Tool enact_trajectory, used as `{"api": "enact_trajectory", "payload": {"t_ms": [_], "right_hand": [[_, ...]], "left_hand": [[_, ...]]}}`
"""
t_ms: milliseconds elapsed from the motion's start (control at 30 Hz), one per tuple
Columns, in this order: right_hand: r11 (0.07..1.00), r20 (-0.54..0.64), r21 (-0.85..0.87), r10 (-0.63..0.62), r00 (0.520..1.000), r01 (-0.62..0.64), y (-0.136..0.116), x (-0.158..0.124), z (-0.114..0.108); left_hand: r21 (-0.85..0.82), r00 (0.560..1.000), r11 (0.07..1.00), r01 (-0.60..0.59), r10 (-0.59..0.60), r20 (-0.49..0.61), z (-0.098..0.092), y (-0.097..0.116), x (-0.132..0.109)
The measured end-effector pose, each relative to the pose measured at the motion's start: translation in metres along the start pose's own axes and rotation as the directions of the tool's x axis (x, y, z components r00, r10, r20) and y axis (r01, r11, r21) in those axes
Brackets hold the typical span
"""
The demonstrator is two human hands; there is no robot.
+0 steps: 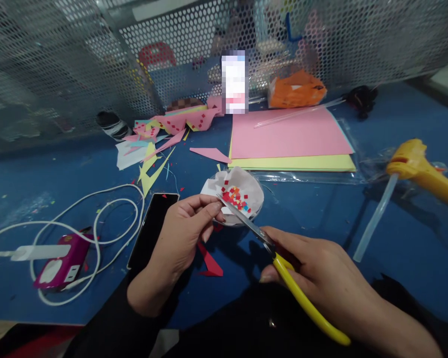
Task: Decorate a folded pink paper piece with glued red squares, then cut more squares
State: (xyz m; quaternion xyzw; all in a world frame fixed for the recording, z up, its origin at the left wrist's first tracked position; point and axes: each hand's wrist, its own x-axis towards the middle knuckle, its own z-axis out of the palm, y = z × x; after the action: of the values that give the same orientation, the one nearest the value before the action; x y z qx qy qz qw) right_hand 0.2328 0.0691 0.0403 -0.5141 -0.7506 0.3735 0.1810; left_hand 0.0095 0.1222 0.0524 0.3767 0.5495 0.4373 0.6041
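My left hand (pixel 182 231) is pinched at the near left rim of a shallow bowl (pixel 257 188) lined with white paper. Whatever lies between its fingertips is too small to make out. Small red, orange and blue paper bits (pixel 236 197) are heaped in the bowl. My right hand (pixel 317 268) grips yellow-handled scissors (pixel 300 298), whose blades point up and left over the bowl. The blade tips reach my left fingertips; a narrow gap or none shows between the blades. Below my left hand, a red paper scrap (pixel 212 266) rests on the blue table.
Left of my arm lie a black phone (pixel 153 219), a white cable (pixel 97 209) and a purple device (pixel 61 263). Pink and yellow sheets (pixel 287 136) are stacked behind the bowl, with paper offcuts (pixel 153 169) beside them. A yellow glue gun (pixel 414 166) lies right; perforated metal (pixel 186 40) stands behind.
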Motion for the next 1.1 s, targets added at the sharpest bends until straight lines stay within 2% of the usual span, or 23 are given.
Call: {"api": "enact_trajectory", "payload": {"t_ms": [333,1100], "right_hand": [[0.997,0.032,0.037,0.062,0.998,-0.063,-0.0024,0.0023,0.0018],[1.0,-0.026,0.003,0.026,0.999,-0.026,-0.0017,0.0006,0.0009]], "left_hand": [[0.005,1.0,1.0,0.01,-0.01,-0.007,-0.0004,0.0013,0.0002],[0.02,1.0,1.0,0.001,0.0,-0.009,-0.0021,0.0005,0.0007]]}}
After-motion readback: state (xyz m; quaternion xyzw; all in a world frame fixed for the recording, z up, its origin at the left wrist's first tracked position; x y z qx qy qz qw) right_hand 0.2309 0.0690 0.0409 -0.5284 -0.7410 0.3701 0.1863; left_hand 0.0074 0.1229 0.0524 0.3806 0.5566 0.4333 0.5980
